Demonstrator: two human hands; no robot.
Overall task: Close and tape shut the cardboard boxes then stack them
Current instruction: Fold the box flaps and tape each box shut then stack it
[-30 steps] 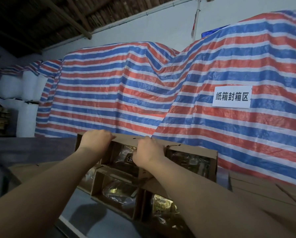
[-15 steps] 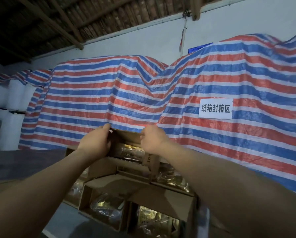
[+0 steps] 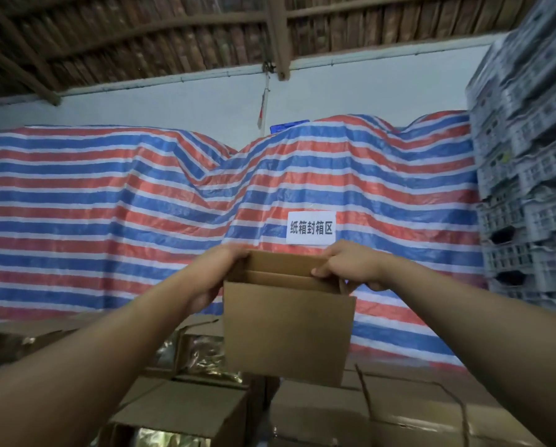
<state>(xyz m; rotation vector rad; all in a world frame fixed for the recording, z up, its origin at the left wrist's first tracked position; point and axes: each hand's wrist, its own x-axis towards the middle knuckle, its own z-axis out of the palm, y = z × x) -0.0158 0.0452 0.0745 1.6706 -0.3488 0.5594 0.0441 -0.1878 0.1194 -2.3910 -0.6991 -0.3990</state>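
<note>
A plain brown cardboard box (image 3: 288, 330) is held raised in front of the camera, above the other cartons, with its broad flat side facing the viewer. Its top is open; an inner flap is seen standing inside, and the contents cannot be made out. The left hand (image 3: 213, 275) is wrapped around the box's upper left corner, fingers curled over the edge. The right hand (image 3: 350, 264) grips the upper right edge, thumb laid along the rim. Below, an open brown carton (image 3: 202, 346) is seen holding shiny gold-foil packets (image 3: 205, 353). Nearer the camera, further brown cartons (image 3: 179, 411) are seen, one showing foil at its opening. Behind, a red, white and blue striped tarpaulin (image 3: 108, 204) carries a white paper sign (image 3: 311, 228). Grey plastic crates (image 3: 528, 156) are stacked at right.
</note>
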